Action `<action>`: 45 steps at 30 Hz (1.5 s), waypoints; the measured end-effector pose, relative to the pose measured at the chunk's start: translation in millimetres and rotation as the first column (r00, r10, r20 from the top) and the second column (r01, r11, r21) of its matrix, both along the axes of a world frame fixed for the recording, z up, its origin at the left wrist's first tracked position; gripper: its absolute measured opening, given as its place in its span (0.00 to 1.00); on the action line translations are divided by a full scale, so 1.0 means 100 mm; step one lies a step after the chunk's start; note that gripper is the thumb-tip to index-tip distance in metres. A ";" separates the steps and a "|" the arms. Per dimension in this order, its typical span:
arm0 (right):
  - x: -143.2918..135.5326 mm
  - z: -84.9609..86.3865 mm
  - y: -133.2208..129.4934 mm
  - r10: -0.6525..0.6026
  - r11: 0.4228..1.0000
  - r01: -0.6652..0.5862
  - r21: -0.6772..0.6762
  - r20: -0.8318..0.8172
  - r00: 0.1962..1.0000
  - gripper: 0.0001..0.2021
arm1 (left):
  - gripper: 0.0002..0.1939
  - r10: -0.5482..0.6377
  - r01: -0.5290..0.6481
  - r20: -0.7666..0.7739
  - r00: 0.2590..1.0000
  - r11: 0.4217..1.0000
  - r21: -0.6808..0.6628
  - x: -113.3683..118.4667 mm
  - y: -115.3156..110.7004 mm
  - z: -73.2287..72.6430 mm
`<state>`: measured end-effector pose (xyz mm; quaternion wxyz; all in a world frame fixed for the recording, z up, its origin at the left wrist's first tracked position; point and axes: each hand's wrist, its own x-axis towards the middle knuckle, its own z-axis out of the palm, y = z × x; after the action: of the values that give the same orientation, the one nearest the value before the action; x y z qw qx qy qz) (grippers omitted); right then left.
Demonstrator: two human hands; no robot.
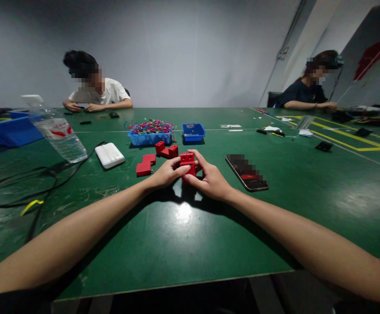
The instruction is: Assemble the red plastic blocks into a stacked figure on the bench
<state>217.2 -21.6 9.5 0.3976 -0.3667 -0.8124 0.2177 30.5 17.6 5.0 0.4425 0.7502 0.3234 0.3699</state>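
Both hands meet near the middle of the green desk (183,244), the left hand (166,173) and the right hand (211,179) closed from either side around one red block (187,162), whose lower half is hidden behind the fingers so its full shape cannot be made out. Just beyond it toward the far edge lie a red stepped piece (145,165) and a red U-shaped piece (167,150), then a blue tray of coloured wires (150,132) and a small blue bin (193,131) whose contents are too small to read. A phone (246,172) lies to the right, a white pack (109,155) and a tilted water bottle (56,131) to the left, and two other people sit at the far edge, their hands partly hidden.
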 end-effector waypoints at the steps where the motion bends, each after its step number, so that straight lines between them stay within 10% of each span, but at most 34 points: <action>1: 0.00 0.00 0.00 0.000 1.000 0.000 -0.003 -0.001 1.000 0.36 | 0.31 0.004 -0.004 0.001 1.000 1.000 -0.002 0.00 0.00 0.00; 23: 0.07 -0.02 0.08 -0.037 0.999 0.037 -0.033 0.002 0.999 0.39 | 0.30 0.141 -0.137 -0.098 0.985 0.990 0.041 0.02 0.01 -0.01; 32: 0.14 -0.18 0.24 0.000 0.965 -0.031 0.259 0.118 0.993 0.54 | 0.28 0.116 -0.107 -0.101 0.988 0.990 0.086 -0.01 0.06 -0.07; 40: 0.18 -0.17 0.26 -0.179 0.928 0.099 0.358 0.197 0.964 0.44 | 0.24 0.176 -0.065 -0.286 0.942 0.931 0.359 0.01 -0.05 -0.03; 45: 0.14 -0.20 0.32 -0.363 0.927 0.350 0.138 0.084 0.928 0.40 | 0.24 0.354 0.045 -0.518 0.779 0.793 0.608 0.05 -0.09 -0.05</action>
<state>230.7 10.5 -10.2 0.4075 -0.4950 -0.7640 0.0723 35.5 8.5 -0.3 0.0256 0.8961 0.3804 0.2274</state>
